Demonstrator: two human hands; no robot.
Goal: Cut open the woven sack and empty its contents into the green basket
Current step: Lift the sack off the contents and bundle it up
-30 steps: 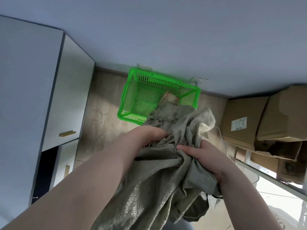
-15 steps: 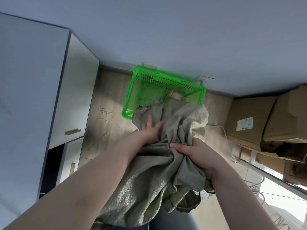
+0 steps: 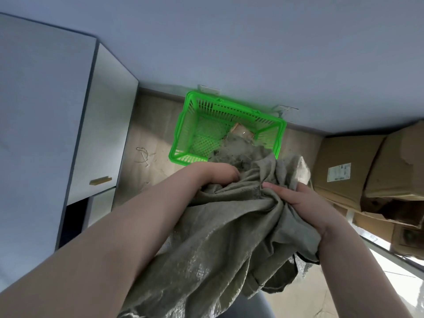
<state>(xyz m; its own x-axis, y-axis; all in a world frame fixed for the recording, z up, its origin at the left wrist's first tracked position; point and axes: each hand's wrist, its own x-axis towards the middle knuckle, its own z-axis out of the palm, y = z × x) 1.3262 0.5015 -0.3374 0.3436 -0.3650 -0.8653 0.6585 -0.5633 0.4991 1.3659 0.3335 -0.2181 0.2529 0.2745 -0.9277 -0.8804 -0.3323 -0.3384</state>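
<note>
Floor (image 3: pixel 151 134): box label (image 3: pixel 339 172) unreadable

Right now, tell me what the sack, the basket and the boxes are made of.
Sack: woven plastic-like fabric, dull grey-green, visible weave and frayed mouth. Green basket: glossy moulded plastic, lattice walls. Boxes: brown cardboard, matte, dented and torn, likely corrugated.

Storeroom: stacked cardboard boxes (image 3: pixel 348 171), white cabinets (image 3: pixel 103 138).

Both hands (image 3: pixel 298 198) grip sack (image 3: pixel 229 226) over basket (image 3: pixel 183 134).
</note>
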